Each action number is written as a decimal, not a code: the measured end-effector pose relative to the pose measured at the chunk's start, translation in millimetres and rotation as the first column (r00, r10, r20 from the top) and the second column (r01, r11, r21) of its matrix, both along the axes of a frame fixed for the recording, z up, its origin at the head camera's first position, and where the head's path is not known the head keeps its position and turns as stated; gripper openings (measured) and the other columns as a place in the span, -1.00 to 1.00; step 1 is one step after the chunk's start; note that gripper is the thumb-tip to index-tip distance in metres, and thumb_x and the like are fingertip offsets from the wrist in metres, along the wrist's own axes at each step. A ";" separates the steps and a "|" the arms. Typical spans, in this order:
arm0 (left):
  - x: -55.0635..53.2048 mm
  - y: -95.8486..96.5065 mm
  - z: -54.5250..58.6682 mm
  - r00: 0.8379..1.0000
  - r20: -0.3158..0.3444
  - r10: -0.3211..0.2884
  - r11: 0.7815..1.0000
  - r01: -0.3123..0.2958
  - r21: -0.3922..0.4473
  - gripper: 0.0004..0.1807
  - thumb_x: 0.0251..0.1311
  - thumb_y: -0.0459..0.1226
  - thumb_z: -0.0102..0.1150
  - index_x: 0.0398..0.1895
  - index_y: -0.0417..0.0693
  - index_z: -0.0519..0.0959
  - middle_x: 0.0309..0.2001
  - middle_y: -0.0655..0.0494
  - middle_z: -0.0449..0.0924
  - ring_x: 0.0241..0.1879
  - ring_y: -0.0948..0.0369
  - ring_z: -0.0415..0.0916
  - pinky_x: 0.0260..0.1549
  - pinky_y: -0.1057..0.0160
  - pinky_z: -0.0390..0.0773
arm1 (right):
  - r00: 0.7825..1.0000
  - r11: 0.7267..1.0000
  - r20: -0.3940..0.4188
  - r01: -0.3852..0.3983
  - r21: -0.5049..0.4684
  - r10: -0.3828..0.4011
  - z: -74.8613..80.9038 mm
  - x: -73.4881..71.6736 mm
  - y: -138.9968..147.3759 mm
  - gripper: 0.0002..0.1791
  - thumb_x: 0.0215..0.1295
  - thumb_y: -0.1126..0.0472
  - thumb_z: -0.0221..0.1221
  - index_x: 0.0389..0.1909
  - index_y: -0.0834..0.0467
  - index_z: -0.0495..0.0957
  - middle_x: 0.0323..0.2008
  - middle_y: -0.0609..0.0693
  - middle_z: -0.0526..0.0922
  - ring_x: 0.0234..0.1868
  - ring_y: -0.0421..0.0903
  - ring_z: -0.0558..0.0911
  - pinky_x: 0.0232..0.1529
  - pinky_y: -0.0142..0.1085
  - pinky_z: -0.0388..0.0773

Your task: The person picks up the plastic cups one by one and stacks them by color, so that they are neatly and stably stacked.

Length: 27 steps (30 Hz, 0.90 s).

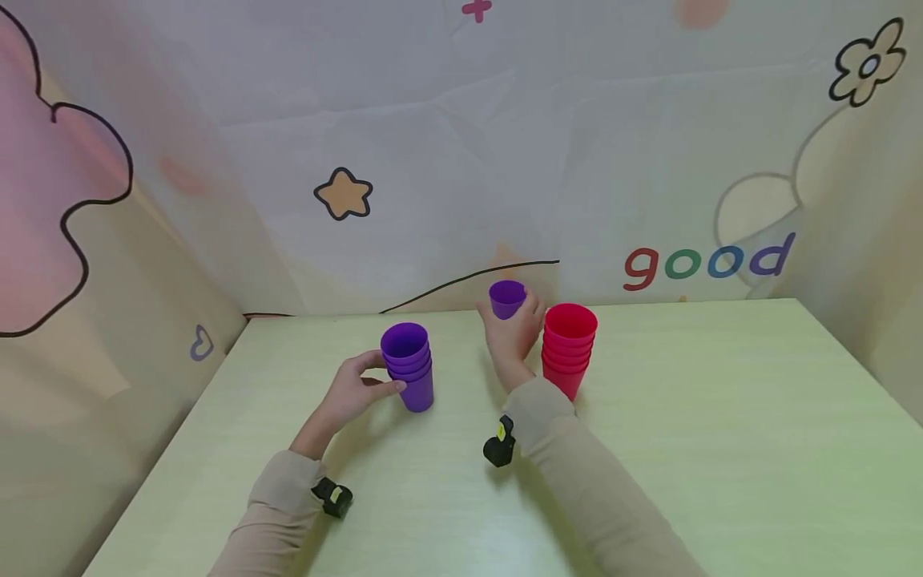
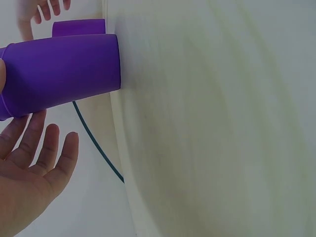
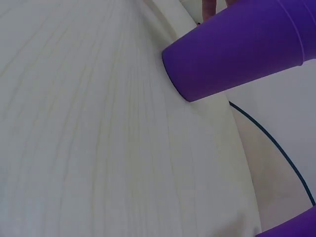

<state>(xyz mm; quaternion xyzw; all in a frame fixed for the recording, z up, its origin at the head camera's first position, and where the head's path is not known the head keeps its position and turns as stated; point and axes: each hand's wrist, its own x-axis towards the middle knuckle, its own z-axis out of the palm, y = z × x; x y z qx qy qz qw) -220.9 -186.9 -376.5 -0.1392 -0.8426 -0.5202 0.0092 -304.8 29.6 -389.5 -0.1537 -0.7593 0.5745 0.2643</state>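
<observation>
My left hand [image 1: 360,385] holds a stack of purple cups [image 1: 417,393] from its left side, thumb on the near face and fingers behind. In the left wrist view the stack [image 2: 64,71] lies between the thumb and the spread fingers [image 2: 61,165]. Further back, my right hand [image 1: 515,332] has a single purple cup [image 1: 507,299] between thumb and fingers, close to the back wall. Only an edge of that cup [image 3: 294,228] enters the right wrist view, where the stack [image 3: 237,54] looms large. A red cup stack [image 1: 568,361] stands upright beside the right wrist.
The pale wooden table [image 1: 721,433] reaches back to a printed cloth [image 1: 447,184] hung as a wall, with the word "good" at right. The right sleeve [image 1: 591,481] overlaps the red stack's lower part. Small black devices [image 1: 500,442] are strapped at both wrists.
</observation>
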 end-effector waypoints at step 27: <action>-6.9 -6.1 -8.7 1.000 0.001 -0.018 1.000 0.018 0.009 -0.55 0.00 -0.39 0.28 0.00 -0.35 0.46 -0.09 -0.19 0.52 -0.03 -0.03 0.41 -0.18 0.16 0.50 | 0.980 1.000 0.199 0.007 -0.002 -0.006 -10.2 -23.8 -8.5 -0.14 -0.14 -0.02 0.39 0.19 0.16 0.24 0.12 0.15 0.28 0.16 0.08 0.20 0.10 -0.03 0.22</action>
